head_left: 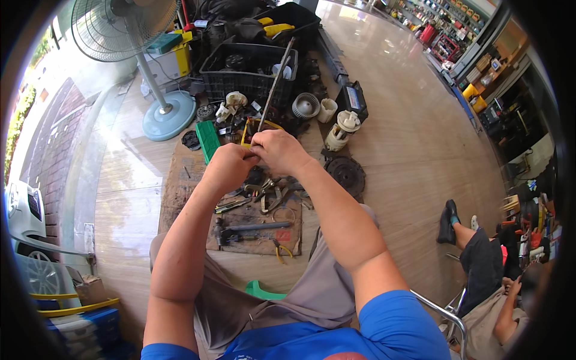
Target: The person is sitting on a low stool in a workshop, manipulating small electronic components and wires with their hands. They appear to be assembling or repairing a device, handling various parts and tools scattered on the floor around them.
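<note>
My left hand [228, 168] and my right hand [279, 151] meet over a stained cardboard sheet [180, 207]. Both are closed, thumbs and fingers pressed together; whatever lies between them is hidden. A long, thin rod [277, 84] slants up and away from just behind my right hand; I cannot tell whether it is gripped. Just beyond the fingers shows a yellow piece [245, 133]. Left of them lies a green oblong case [207, 141]. Nearer me on the cardboard are several metal tools, a hammer [252, 227] and yellow-handled pliers [282, 251].
A black crate [246, 78] of parts stands ahead, with a pedestal fan [170, 114] to its left. Right of the cardboard are a white cylindrical pump unit [342, 131], a round dark part [345, 175] and a battery [353, 101]. Another person [480, 282] sits at the right.
</note>
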The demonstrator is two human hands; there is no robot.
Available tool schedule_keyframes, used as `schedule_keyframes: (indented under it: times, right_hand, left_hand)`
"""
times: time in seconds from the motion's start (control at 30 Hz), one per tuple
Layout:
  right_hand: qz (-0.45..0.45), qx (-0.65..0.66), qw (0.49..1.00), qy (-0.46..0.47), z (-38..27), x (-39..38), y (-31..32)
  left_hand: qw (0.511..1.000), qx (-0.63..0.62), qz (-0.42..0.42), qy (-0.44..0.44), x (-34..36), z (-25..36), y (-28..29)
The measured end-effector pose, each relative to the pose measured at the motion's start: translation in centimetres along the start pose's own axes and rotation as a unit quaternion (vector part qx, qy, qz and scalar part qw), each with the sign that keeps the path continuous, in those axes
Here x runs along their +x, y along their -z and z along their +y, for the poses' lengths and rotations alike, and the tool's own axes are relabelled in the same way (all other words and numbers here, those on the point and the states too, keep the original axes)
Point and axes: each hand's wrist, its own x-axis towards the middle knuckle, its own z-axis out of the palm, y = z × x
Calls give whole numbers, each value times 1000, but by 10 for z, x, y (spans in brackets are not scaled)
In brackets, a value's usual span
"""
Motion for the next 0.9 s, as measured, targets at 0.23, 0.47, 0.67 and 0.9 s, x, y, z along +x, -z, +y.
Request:
schedule_keyframes:
  times: [0.23, 0.47, 0.67, 0.9]
  right_hand:
    - [39, 70, 996, -35, -7, 4, 2]
    - [76, 148, 984, -62, -11, 2, 2]
    - [110, 190, 975, -22, -17, 0, -11]
    - [147, 303, 936, -100, -36, -4, -30]
  left_hand:
    - [994, 62, 85, -2, 6, -3, -8]
    - [982, 3, 190, -13, 15, -12, -11]
    - [968, -95, 232, -8, 30, -36, -20]
    - [913, -307, 270, 6, 39, -38, -21]
